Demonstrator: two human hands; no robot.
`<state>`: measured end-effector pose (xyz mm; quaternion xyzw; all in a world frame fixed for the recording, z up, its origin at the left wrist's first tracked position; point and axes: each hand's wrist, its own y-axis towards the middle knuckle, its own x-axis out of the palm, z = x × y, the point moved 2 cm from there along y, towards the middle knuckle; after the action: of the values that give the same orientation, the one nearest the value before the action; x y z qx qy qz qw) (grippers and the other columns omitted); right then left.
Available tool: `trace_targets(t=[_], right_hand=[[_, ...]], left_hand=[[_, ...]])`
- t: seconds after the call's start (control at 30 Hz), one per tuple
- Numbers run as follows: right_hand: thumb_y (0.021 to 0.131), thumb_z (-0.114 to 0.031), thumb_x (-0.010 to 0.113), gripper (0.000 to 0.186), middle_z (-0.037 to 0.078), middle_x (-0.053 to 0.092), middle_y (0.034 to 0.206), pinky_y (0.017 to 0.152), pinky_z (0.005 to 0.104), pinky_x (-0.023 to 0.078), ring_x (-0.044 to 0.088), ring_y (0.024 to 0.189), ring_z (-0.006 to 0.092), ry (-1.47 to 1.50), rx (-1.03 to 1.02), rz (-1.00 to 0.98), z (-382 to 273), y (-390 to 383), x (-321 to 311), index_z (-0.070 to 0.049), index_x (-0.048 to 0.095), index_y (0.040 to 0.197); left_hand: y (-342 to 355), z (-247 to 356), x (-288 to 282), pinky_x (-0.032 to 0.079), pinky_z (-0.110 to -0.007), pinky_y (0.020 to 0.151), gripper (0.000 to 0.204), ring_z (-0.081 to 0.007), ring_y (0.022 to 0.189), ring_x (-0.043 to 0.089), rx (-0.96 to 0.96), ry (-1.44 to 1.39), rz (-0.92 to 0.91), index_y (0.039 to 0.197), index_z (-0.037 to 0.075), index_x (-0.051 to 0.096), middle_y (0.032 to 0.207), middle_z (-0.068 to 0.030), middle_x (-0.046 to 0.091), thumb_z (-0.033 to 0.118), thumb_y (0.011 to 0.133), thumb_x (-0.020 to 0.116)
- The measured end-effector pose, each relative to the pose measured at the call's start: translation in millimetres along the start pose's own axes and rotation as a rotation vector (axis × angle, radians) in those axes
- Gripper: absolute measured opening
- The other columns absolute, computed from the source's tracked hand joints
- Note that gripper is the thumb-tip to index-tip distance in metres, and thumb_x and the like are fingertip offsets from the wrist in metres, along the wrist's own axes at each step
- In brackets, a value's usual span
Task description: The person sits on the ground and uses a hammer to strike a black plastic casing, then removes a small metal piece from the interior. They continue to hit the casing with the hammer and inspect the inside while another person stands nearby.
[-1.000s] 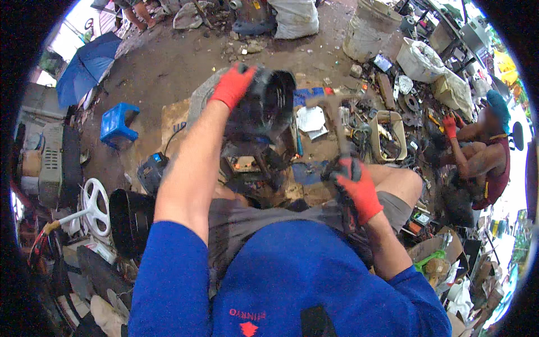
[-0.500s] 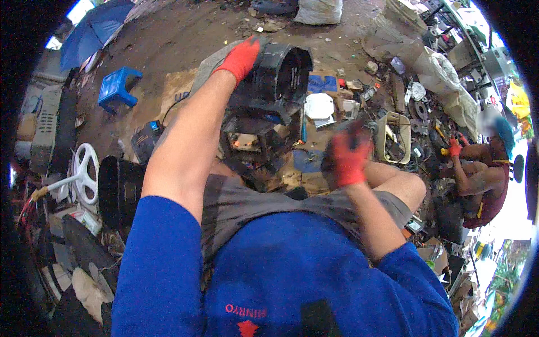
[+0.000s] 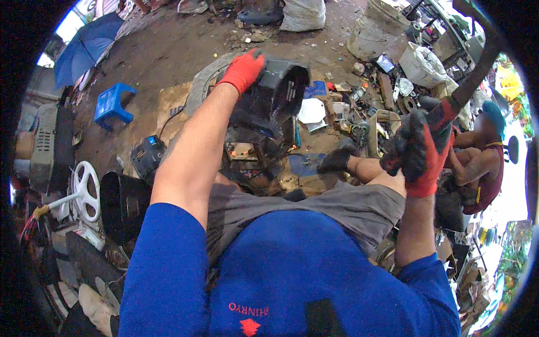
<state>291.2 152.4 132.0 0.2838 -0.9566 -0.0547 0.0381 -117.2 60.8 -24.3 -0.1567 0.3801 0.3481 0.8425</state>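
My left hand (image 3: 240, 73) in a red glove grips the top of a black plastic casing (image 3: 269, 98), which leans beside a grey slab (image 3: 202, 84). My right hand (image 3: 421, 151), in a red and black glove, is closed on the dark handle of a hammer (image 3: 460, 94), raised out to the right, its upper end near the rim of the picture. Below the casing is a dark assembly with small exposed parts (image 3: 241, 151). A white sheet (image 3: 310, 112) lies right of the casing.
A blue stool (image 3: 114, 104) and blue umbrella (image 3: 87, 42) are at left, near a white wheel (image 3: 87, 191) and black bin (image 3: 120, 208). A crouching co-worker (image 3: 485, 168) is at right among scrap, buckets (image 3: 421, 62) and a beige container (image 3: 377, 126).
My right hand has swung the hammer from beside my thigh up and out to the right. My left hand stays on the casing. My right foot now shows beyond my leg.
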Motion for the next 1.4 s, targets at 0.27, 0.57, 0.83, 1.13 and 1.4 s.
trace_targets(t=[0.27,0.57,0.83,1.13,1.4], right_hand=[[0.074,-0.018,0.072,0.057,0.017,0.06,0.113,0.09,0.0369,0.046,0.058,0.102,0.0266,-0.727,0.433,-0.502,230,-38,73,-0.002,0.052,0.125],[0.085,-0.037,0.063,0.056,0.011,0.06,0.116,0.087,0.039,0.048,0.06,0.1,0.0272,-0.782,-0.047,0.1,-4,6,-28,-0.006,0.049,0.129],[0.086,-0.029,0.063,0.035,0.01,0.062,0.103,0.082,0.0395,0.049,0.061,0.089,0.0231,-0.205,-0.109,-0.186,104,-8,42,-0.006,0.058,0.112],[0.078,-0.034,0.072,0.052,0.011,0.063,0.109,0.089,0.0385,0.045,0.059,0.096,0.0196,-0.709,0.265,-0.059,56,-19,40,-0.003,0.058,0.117],[0.088,-0.03,0.057,0.036,0.011,0.062,0.105,0.086,0.0325,0.047,0.059,0.097,0.0225,0.074,-0.076,-0.227,48,15,15,-0.004,0.056,0.114]], left_hand=[[51,-76,-7,0.032,-0.043,0.107,0.055,-0.0393,0.128,0.041,0.164,0.206,-0.011,0.138,0.006,0.041,0.135,-0.025,0.045,0.038,0.093,0.037],[37,-66,6,0.031,-0.042,0.108,0.055,-0.0393,0.129,0.039,0.182,0.175,-0.071,0.137,-0.002,0.038,0.144,-0.0235,0.033,0.035,0.096,0.029],[60,-34,30,0.033,-0.044,0.104,0.048,-0.0404,0.125,0.042,0.128,0.052,0.0,0.127,0.004,0.049,0.133,-0.0244,0.048,0.032,0.095,0.028],[44,-29,32,0.039,-0.046,0.098,0.04,-0.0426,0.116,0.05,0.336,-0.022,0.065,0.113,0.002,0.053,0.124,-0.0266,0.053,0.026,0.095,0.027],[54,-45,38,0.04,-0.041,0.097,0.057,-0.0346,0.12,0.052,0.06,-0.186,0.152,0.122,-0.001,0.057,0.124,-0.0212,0.058,0.044,0.091,0.04]])
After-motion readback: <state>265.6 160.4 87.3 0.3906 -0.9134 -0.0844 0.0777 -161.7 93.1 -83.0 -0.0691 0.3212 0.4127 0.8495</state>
